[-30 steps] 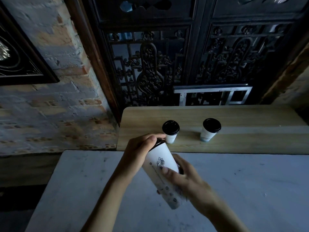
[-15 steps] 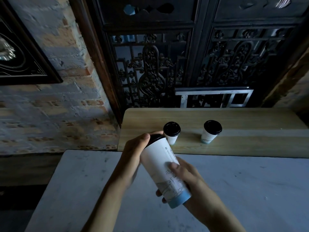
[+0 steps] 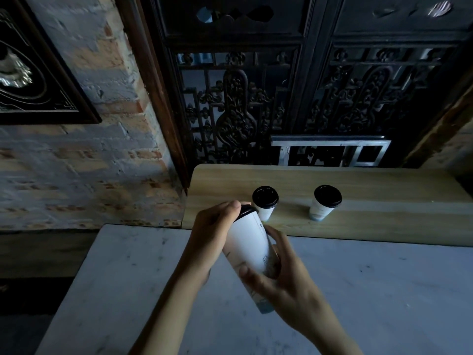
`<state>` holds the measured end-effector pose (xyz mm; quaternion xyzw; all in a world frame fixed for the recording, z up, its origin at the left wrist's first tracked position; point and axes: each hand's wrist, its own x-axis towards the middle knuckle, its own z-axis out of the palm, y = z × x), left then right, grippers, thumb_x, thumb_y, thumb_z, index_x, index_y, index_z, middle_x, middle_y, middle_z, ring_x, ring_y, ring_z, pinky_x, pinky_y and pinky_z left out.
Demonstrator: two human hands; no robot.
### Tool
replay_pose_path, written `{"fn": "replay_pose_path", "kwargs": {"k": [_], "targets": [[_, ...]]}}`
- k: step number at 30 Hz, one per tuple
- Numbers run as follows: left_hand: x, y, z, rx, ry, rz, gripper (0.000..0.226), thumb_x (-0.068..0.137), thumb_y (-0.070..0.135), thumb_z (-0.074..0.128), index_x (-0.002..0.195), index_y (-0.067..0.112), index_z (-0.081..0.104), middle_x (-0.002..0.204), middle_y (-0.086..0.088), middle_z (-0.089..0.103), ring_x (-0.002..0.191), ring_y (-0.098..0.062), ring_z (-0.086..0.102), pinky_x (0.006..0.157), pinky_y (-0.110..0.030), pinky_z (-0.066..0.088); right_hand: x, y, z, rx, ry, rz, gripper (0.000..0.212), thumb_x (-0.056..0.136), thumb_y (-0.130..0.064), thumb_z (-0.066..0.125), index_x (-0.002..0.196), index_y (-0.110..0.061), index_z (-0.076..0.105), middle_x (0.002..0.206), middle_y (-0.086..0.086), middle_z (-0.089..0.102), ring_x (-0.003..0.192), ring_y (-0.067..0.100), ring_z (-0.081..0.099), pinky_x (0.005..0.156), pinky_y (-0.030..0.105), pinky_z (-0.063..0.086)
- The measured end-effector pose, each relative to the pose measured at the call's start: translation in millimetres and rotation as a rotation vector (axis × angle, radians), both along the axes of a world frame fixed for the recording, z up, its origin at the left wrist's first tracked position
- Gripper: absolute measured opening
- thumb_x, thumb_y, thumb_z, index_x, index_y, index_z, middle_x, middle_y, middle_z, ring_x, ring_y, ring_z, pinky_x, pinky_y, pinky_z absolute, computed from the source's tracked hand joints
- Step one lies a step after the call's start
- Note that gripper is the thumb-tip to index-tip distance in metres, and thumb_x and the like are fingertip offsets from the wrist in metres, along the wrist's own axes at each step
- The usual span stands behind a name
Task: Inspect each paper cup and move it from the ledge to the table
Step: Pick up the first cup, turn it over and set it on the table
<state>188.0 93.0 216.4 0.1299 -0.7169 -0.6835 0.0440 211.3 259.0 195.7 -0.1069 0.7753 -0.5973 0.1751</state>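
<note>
Both hands hold a tall white paper cup (image 3: pixel 247 242) with a black lid, tilted above the near edge of the grey marble table (image 3: pixel 384 290). My left hand (image 3: pixel 212 234) grips its upper part by the lid. My right hand (image 3: pixel 279 272) wraps the lower part, where faint print and a bluish base show. Two shorter white cups with black lids stand upright on the wooden ledge (image 3: pixel 384 198) behind: one (image 3: pixel 265 201) just past the held cup, the other (image 3: pixel 324 202) further right.
A brick wall (image 3: pixel 89 175) with a dark framed picture (image 3: pixel 33 73) rises at the left. Dark carved wooden screens (image 3: pixel 256 98) and a metal frame (image 3: pixel 330 149) stand behind the ledge. The floor drops away left of the table.
The held cup has been turned in my hands: the printed logo side rotated away, and my right hand shifted its grip around the lower part. The ledge cups have not moved.
</note>
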Motion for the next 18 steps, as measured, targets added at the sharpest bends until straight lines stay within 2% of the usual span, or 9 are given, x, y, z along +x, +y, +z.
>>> {"fn": "replay_pose_path", "kwargs": {"k": [1, 3, 6, 8, 10, 12, 15, 16, 18], "targets": [[1.2, -1.5, 0.1, -0.007, 0.011, -0.021, 0.030, 0.103, 0.021, 0.052, 0.101, 0.022, 0.081, 0.100, 0.015, 0.081, 0.100, 0.001, 0.072, 0.081, -0.011, 0.051, 0.6, 0.2, 1.9, -0.043, -0.020, 0.005, 0.069, 0.071, -0.056, 0.078, 0.132, -0.049, 0.048, 0.104, -0.008, 0.075, 0.088, 0.012, 0.075, 0.074, 0.041, 0.062], [3.7, -4.2, -0.2, 0.031, 0.022, -0.063, 0.030, 0.104, 0.022, 0.051, 0.101, 0.023, 0.081, 0.104, 0.013, 0.081, 0.104, -0.001, 0.072, 0.085, -0.015, 0.051, 0.7, 2.7, 5.9, -0.152, -0.129, 0.009, 0.070, 0.070, -0.047, 0.081, 0.134, -0.039, 0.054, 0.101, 0.004, 0.077, 0.082, 0.015, 0.074, 0.069, 0.031, 0.059], [6.9, -7.0, -2.8, 0.175, 0.026, -0.095, 0.036, 0.098, 0.035, 0.049, 0.104, 0.023, 0.081, 0.114, 0.001, 0.080, 0.111, -0.015, 0.072, 0.091, -0.028, 0.053, 2.3, 7.8, 13.2, -0.358, -0.379, 0.010, 0.062, 0.070, -0.041, 0.080, 0.128, -0.026, 0.065, 0.104, 0.018, 0.076, 0.080, 0.034, 0.073, 0.065, 0.038, 0.058], [8.1, -7.6, -4.9, 0.226, 0.034, -0.096, 0.040, 0.094, 0.039, 0.047, 0.106, 0.022, 0.081, 0.116, -0.003, 0.079, 0.112, -0.018, 0.072, 0.091, -0.032, 0.053, 3.5, 9.4, 13.8, -0.478, -0.544, 0.041, 0.062, 0.073, -0.040, 0.078, 0.129, -0.016, 0.065, 0.111, 0.027, 0.072, 0.078, 0.043, 0.071, 0.062, 0.041, 0.058], [9.2, -7.1, -7.2, 0.256, 0.033, -0.096, 0.042, 0.095, 0.041, 0.046, 0.109, 0.020, 0.080, 0.116, -0.006, 0.079, 0.111, -0.022, 0.070, 0.093, -0.038, 0.051, 4.8, 10.2, 8.5, -0.582, -0.656, 0.100, 0.065, 0.079, -0.041, 0.073, 0.131, -0.004, 0.061, 0.115, 0.035, 0.066, 0.078, 0.042, 0.070, 0.063, 0.041, 0.058], [9.7, -6.0, -7.7, 0.266, 0.016, -0.082, 0.042, 0.095, 0.040, 0.047, 0.109, 0.018, 0.080, 0.114, -0.008, 0.079, 0.108, -0.024, 0.070, 0.091, -0.040, 0.051, 5.9, 10.7, 5.0, -0.625, -0.694, 0.119, 0.064, 0.080, -0.042, 0.071, 0.129, -0.002, 0.062, 0.113, 0.032, 0.066, 0.078, 0.041, 0.070, 0.064, 0.041, 0.059], [9.3, -4.0, -6.7, 0.225, -0.040, -0.006, 0.034, 0.098, 0.036, 0.052, 0.098, 0.021, 0.083, 0.105, -0.005, 0.082, 0.102, -0.022, 0.073, 0.088, -0.037, 0.053, 4.6, 9.5, 7.4, -0.480, -0.558, 0.063, 0.049, 0.081, -0.040, 0.072, 0.123, -0.015, 0.068, 0.106, 0.017, 0.077, 0.082, 0.038, 0.074, 0.064, 0.038, 0.059], [9.3, -2.8, -6.0, 0.193, -0.059, 0.020, 0.033, 0.100, 0.034, 0.054, 0.095, 0.022, 0.084, 0.101, -0.003, 0.082, 0.100, -0.022, 0.074, 0.086, -0.036, 0.053, 4.5, 9.0, 8.0, -0.371, -0.441, 0.050, 0.043, 0.084, -0.037, 0.071, 0.124, -0.022, 0.067, 0.102, 0.005, 0.080, 0.083, 0.026, 0.076, 0.065, 0.031, 0.058], [9.0, -0.5, -7.6, 0.111, -0.073, 0.046, 0.030, 0.100, 0.031, 0.056, 0.094, 0.020, 0.083, 0.097, -0.001, 0.083, 0.098, -0.021, 0.076, 0.085, -0.035, 0.054, 4.8, 7.0, 8.8, -0.133, -0.145, 0.071, 0.049, 0.085, -0.036, 0.070, 0.132, -0.033, 0.056, 0.092, -0.018, 0.079, 0.077, -0.001, 0.072, 0.064, 0.016, 0.054]]}}
